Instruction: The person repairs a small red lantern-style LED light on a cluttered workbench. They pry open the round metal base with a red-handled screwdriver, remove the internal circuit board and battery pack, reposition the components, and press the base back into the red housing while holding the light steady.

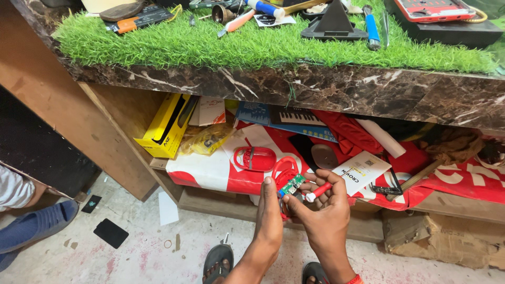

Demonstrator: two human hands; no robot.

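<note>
My left hand (269,215) and my right hand (325,213) meet below the shelf. Between them is a small green circuit board (291,184) with red wires (283,169) looping up from it. The left thumb presses the board's left edge. My right hand grips a small red and white tool (319,191), its white tip close to the board. A red plastic casing (254,158) lies on the shelf just behind the wires.
A marble-edged counter (294,89) covered with green fake grass (221,44) carries several tools. The shelf under it holds a yellow box (167,126), a red and white bag (221,168), papers. My sandalled feet (218,263) stand on the concrete floor. Another person's leg (31,226) is at left.
</note>
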